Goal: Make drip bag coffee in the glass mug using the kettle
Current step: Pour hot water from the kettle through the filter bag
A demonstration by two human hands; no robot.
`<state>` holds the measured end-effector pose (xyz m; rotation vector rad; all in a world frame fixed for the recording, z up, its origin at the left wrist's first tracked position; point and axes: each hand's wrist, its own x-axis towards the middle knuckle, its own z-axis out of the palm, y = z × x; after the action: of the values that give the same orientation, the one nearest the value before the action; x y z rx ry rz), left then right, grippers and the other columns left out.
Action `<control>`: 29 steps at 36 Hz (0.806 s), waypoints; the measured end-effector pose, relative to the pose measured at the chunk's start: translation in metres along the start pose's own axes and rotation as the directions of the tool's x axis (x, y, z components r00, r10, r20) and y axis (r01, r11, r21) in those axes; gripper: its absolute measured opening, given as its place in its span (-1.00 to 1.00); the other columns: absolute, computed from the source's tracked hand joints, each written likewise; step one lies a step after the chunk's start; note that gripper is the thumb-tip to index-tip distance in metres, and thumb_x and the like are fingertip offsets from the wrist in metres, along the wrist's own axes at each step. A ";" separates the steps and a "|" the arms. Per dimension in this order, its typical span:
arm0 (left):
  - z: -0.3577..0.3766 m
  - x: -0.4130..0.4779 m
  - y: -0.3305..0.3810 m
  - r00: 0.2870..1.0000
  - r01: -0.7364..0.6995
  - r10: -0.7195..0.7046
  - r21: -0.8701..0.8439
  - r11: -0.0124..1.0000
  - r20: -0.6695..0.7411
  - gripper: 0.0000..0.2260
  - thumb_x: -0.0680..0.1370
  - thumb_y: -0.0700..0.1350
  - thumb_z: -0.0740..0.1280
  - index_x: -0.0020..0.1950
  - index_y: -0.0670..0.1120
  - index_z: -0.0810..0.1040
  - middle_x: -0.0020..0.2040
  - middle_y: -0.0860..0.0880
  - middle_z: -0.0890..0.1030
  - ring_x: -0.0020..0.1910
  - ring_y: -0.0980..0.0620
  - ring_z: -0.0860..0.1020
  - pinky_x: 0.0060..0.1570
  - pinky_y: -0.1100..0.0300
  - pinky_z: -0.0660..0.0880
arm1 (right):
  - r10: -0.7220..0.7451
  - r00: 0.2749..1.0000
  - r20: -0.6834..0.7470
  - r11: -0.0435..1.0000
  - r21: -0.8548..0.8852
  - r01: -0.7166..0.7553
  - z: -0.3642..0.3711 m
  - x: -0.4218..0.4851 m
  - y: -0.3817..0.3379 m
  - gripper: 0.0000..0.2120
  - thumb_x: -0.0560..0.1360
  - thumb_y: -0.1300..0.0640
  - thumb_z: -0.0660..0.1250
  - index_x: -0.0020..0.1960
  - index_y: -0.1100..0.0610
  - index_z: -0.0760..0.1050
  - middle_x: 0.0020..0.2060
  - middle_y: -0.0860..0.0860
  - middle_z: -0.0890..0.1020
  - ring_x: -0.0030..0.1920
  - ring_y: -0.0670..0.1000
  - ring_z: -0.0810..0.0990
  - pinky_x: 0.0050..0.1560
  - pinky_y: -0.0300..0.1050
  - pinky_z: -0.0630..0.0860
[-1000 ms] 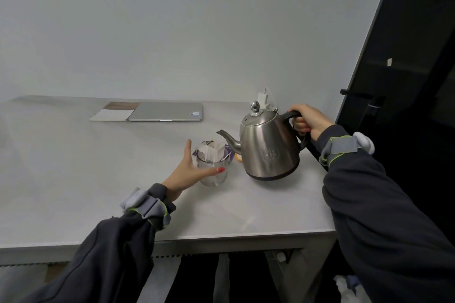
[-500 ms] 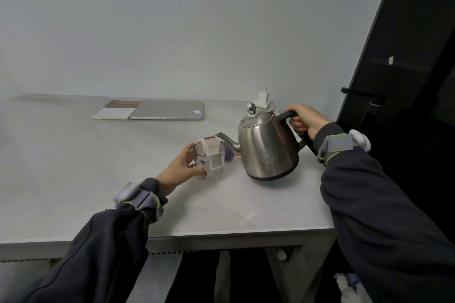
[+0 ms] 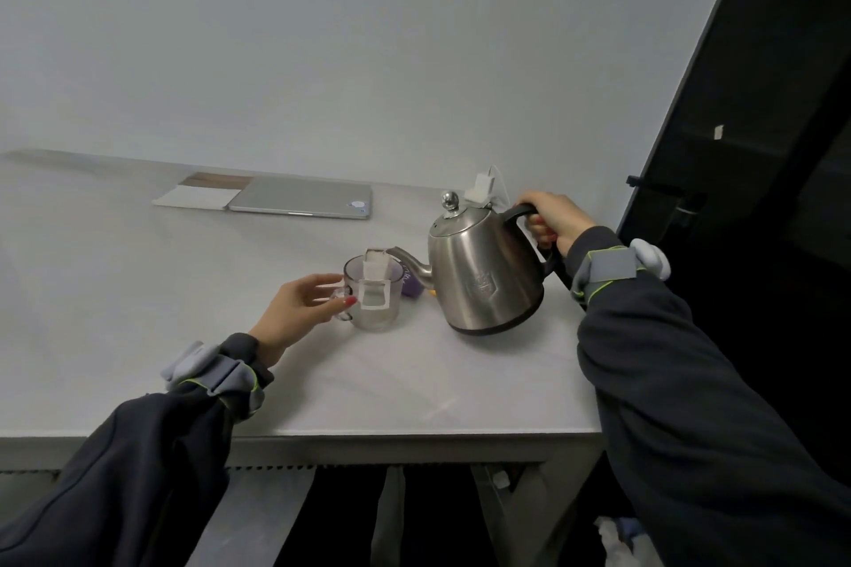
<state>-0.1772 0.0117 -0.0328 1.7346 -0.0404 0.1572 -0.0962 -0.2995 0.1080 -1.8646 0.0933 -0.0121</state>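
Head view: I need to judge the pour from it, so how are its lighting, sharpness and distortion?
Head view: dim, soft light, faint shadows on the table; head view: sharp at the kettle and glass mug, soft glare on the kettle's steel; head view: wide-angle bend tilts the dark panel at right, which is nearly black.

- One kettle (image 3: pixel 483 276), stainless steel.
- One glass mug (image 3: pixel 374 319).
- One drip bag (image 3: pixel 375 285).
- Two hands: left hand (image 3: pixel 299 308) and right hand (image 3: pixel 555 219).
- One laptop (image 3: pixel 299 200), closed.
- One notepad (image 3: pixel 198 197).
- One purple item (image 3: pixel 411 286).
- One white adapter (image 3: pixel 479 191).
- One table (image 3: pixel 138 290).
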 end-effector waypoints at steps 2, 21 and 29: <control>0.000 -0.002 0.002 1.000 0.011 -0.011 -0.018 1.000 -0.012 -0.66 0.44 -0.18 0.45 0.20 -0.15 0.54 0.01 -0.13 0.65 -0.11 -0.01 0.59 -0.03 0.09 0.51 | -0.004 1.000 0.001 1.000 0.005 0.004 0.000 0.001 -0.001 -0.74 0.48 0.14 0.17 -0.38 0.05 0.24 -0.72 -0.12 0.16 -0.70 -0.12 0.06 -0.60 -0.38 -0.02; 0.000 -0.008 0.009 0.995 0.056 -0.050 -0.078 0.995 0.081 -0.80 0.58 -0.12 0.27 -0.07 -0.21 0.63 -0.08 -0.14 0.61 -0.05 0.00 0.57 0.08 0.17 0.56 | -0.026 1.000 0.010 1.000 -0.015 0.027 -0.004 -0.001 -0.004 -0.73 0.46 0.14 0.18 -0.39 0.05 0.23 -0.71 -0.11 0.16 -0.69 -0.12 0.06 -0.60 -0.38 -0.03; 0.002 -0.011 0.012 0.994 0.052 -0.041 -0.112 0.992 0.097 -0.69 0.58 -0.15 0.26 -0.31 -0.07 0.68 -0.03 -0.18 0.63 -0.04 -0.03 0.58 -0.02 0.26 0.59 | -0.021 1.000 0.015 1.000 -0.020 0.021 -0.004 -0.001 -0.001 -0.70 0.47 0.14 0.18 -0.40 0.05 0.19 -0.71 -0.11 0.16 -0.69 -0.12 0.06 -0.60 -0.36 -0.03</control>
<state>-0.1896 0.0073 -0.0225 1.6259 -0.0766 0.0378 -0.0979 -0.3031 0.1105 -1.8852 0.0634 -0.0115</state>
